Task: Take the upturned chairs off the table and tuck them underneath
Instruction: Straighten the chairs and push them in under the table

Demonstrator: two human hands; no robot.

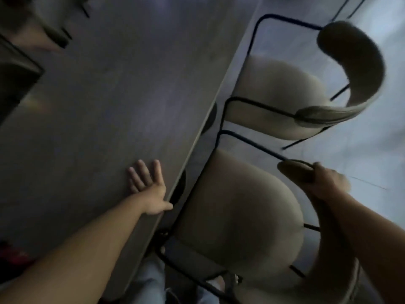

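1. Pale glossy floor (372,137) lies to my right, beside the grey matte wood-grain desk (105,110).
2. My left hand (148,189) presses flat, fingers spread, at the desk's edge.
3. My right hand (324,178) is clamped on the near chair (238,209) by its curved padded backrest; round beige cushion, thin black metal frame, standing beside the desk.
4. Beyond it, the far chair (278,93) matches it.
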